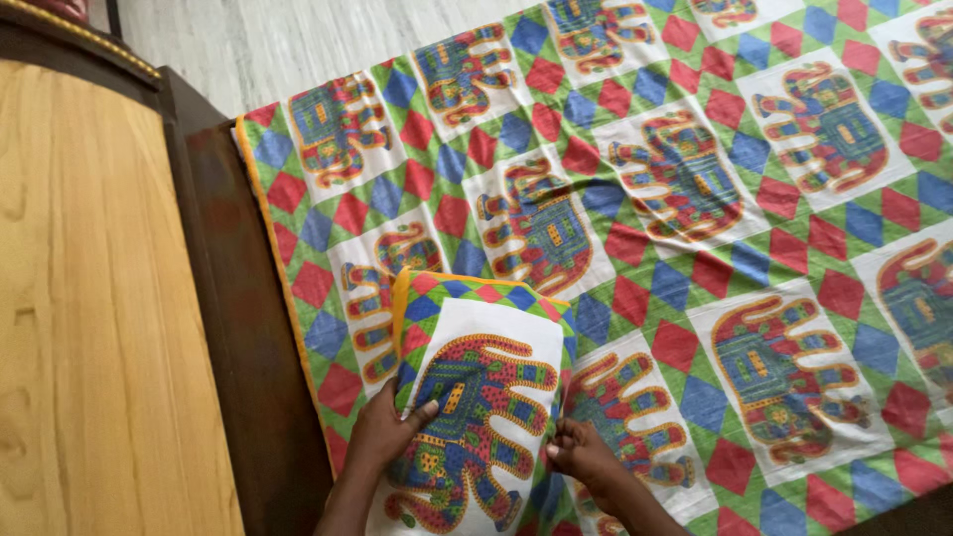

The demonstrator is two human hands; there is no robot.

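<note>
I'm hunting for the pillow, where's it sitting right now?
Low in the head view, the pillow lies on the bedsheet near the wooden bed frame, between left hand and right hand.

Wood-framed bed w/ elephant-print sheet, matching pillow on top.

Both hands — left, right — hold a pillow on the bedsheet.

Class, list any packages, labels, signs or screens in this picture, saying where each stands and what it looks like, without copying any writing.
None in view: no package, label, sign or screen.
Only printed cloth: a bedsheet with elephant panels and red, blue and green diamonds.
A pillow in matching cloth lies at the lower middle, left hand and right hand on it.
</note>
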